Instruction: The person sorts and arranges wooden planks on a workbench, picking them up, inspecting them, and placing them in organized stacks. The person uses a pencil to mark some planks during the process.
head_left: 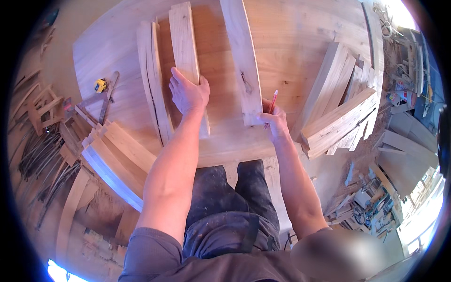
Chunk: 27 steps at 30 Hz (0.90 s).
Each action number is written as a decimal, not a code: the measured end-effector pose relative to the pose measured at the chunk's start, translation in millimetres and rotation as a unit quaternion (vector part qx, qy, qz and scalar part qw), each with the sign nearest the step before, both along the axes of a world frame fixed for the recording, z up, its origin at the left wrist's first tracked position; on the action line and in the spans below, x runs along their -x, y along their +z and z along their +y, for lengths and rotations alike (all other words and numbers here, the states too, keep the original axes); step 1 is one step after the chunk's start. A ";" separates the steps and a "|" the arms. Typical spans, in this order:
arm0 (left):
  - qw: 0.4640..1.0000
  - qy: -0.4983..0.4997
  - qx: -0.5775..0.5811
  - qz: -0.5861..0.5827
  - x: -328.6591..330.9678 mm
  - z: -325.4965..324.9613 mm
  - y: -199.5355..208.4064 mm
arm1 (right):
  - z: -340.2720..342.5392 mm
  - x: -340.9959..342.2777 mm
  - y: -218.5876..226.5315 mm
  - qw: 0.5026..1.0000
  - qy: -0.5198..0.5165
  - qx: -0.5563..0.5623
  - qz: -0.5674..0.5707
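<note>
My left hand (190, 95) is closed across a pale wooden board (183, 40), thumb on its right edge and fingers over the left. To its right lies a longer plank (240, 51) with a dark knot near its near end. At that end, my right hand (276, 123) holds a red pencil (274, 101), point up, and the thumb touches the plank's corner. Left of my left hand, a board with a long dark crack (152, 84) lies lengthwise. All of these rest on a broad wooden tabletop (300, 28).
At the table's right, several planks (324, 84) lean together, with a thick cracked beam (340, 120) across them. A yellow tape measure (100, 85) and a carpenter's square (109, 96) lie at the left. Stacked boards (127, 145) stand near my left forearm. Wood scraps (371, 202) litter the floor at right.
</note>
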<state>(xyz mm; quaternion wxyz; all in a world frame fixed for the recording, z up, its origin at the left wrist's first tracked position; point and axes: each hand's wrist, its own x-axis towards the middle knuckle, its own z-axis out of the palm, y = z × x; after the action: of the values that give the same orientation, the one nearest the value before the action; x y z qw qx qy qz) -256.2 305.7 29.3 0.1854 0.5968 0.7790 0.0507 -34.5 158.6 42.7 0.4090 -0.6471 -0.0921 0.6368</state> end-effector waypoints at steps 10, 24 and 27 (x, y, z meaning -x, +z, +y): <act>0.999 0.010 0.018 0.037 -3.6 -2.0 -5.0 | -10.9 40.6 2.4 0.809 0.137 -0.035 -0.571; 0.999 0.007 0.018 0.040 -5.0 0.2 -12.6 | -13.4 69.4 -3.0 0.831 0.060 -0.079 -0.548; 0.999 0.003 0.019 0.040 -0.6 -2.9 -20.2 | -18.4 67.1 -2.5 0.833 0.066 -0.038 -0.548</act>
<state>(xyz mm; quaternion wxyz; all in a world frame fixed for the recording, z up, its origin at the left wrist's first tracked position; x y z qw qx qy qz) -255.6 302.9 9.1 0.1650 0.5920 0.7887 0.0128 -101.5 140.1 40.1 0.2729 -0.8663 -0.3677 0.1996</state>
